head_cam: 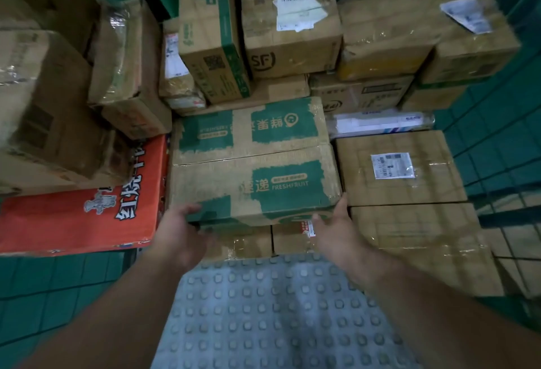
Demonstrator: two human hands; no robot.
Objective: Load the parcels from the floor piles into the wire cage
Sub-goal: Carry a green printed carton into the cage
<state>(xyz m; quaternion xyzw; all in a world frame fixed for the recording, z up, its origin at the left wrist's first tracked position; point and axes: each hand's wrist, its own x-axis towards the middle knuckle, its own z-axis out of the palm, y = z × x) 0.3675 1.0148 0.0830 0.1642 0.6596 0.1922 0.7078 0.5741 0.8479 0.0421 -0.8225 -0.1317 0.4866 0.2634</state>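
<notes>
1. The left hand (181,222) grips the near left corner of the fresh-fruit carton (254,163), with its fingers curled over the edge. The right hand (330,231) holds the near right corner, thumb up along the side. The two hands are well apart, one at each end of the near face.
2. The carton lies flat, green print upward. Its near edge rests on the low brown boxes (243,242), in the middle of the stack inside the wire cage (497,134).
3. I judge that the step in hand is seating this carton in its row. I cannot tell whether its weight is fully down.
4. The next move, I think, calls for a straight push to the back, so that the carton closes against the parcels behind it. The fingers must come out from the corners without being pinched.
5. To the left, a red carton (79,219) lies just beside it. To the right, a brown box with a white label (398,169) touches it or nearly so.
6. Behind stand an SF box (292,34) and a tall green-print carton (210,37), both on top of other boxes.
7. In front, under the arms, lies a grey studded mat (263,310). The green mesh of the cage closes the back and the right side. The light is dim and greenish.
</notes>
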